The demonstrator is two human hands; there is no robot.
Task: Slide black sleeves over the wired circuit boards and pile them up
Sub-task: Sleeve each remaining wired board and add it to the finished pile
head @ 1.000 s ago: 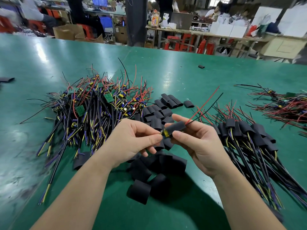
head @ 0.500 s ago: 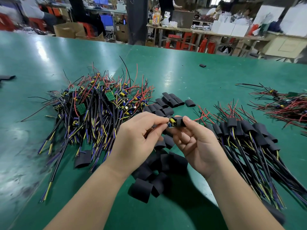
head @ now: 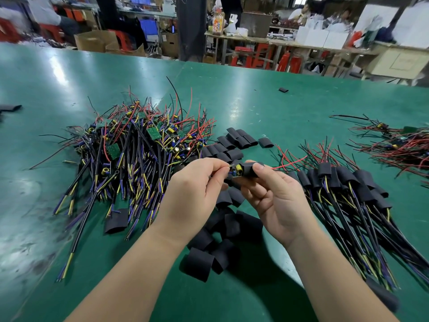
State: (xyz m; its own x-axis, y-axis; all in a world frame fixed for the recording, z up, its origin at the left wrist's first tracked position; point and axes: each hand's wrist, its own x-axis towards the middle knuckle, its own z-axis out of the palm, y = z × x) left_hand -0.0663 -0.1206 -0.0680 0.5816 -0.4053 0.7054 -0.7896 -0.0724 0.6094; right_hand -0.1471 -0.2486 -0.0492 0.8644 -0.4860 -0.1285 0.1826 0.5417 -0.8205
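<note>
Fingertips [head: 218, 164] of the left hand [head: 192, 194] pinch the near end of a small circuit board [head: 237, 171], thumb and forefinger clamped together on it, though the exact contact is hard to see. The right hand [head: 276, 198] is curled round a black sleeve [head: 251, 172], thumb on top. The board sits partly inside the sleeve mouth, held in the air between both hands, and a red wire [head: 289, 161] sticks out the far side. The board looks light, with fragile parts soldered on, so it is probably best held by its edge rather than tugged by the leads. The sleeve looks soft and likely flattens, so squeezing its folded edges should keep the mouth open. The green table [head: 255, 108] is glossy and scuffed. A pile of bare boards [head: 139, 154] lies at left, loose sleeves [head: 222, 240] lie under the hands, and a sleeved pile [head: 348, 189] lies at right. Another wire tangle [head: 399, 145] lies further right. The room is a workshop with cardboard boxes [head: 95, 40], red stools [head: 262, 59], benches and blurred people at the back.
</note>
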